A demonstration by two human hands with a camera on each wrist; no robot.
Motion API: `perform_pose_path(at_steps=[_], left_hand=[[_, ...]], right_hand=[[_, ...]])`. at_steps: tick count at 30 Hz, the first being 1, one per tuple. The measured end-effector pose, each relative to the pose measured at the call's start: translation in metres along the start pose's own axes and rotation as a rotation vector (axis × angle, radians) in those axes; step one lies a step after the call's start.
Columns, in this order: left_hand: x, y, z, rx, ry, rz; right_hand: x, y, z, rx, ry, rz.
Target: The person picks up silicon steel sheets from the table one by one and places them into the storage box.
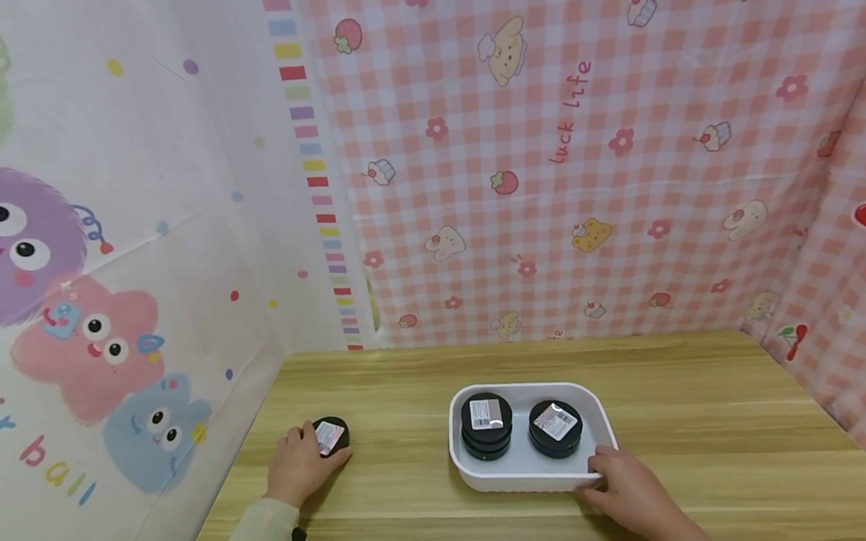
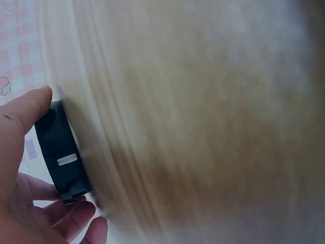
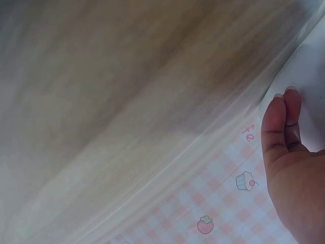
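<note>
At the left of the table, my left hand (image 1: pixel 296 466) pinches a flat round black tin (image 1: pixel 331 436) with a printed label on top. In the left wrist view the side of that tin (image 2: pixel 60 147) shows between thumb and fingers, with a small white mark on it. My right hand (image 1: pixel 631 487) holds the near right corner of a white rectangular tray (image 1: pixel 524 483), fingers over the rim. Inside the tray stand a stack of black tins (image 1: pixel 486 427) on the left and a lower stack of the same tins (image 1: pixel 556 430) on the right, labels up.
The wood-grain table (image 1: pixel 395 380) runs back to a pink checked cloth (image 1: pixel 553 280). On the left hangs a white cloth (image 1: pixel 209 259) with cartoon prints, and another checked cloth (image 1: pixel 852 303) closes off the right side.
</note>
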State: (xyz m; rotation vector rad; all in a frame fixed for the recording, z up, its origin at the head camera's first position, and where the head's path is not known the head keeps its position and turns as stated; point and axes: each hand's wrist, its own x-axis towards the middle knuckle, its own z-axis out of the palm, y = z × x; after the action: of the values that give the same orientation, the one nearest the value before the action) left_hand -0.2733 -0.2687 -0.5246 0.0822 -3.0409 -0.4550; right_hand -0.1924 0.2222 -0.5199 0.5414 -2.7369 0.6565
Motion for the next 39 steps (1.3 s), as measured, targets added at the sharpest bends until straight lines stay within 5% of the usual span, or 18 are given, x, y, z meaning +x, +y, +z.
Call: perform_pose_path(at_steps=[15, 39], left_hand=[[-0.001, 0.000, -0.005, -0.059, -0.028, -0.028], [-0.007, 0.023, -0.008, -0.058, 0.061, 0.067]], right_hand=[[0.000, 0.000, 0.001, -0.004, -0.013, 0.016], [0.000, 0.000, 0.001, -0.008, -0.002, 0.011]])
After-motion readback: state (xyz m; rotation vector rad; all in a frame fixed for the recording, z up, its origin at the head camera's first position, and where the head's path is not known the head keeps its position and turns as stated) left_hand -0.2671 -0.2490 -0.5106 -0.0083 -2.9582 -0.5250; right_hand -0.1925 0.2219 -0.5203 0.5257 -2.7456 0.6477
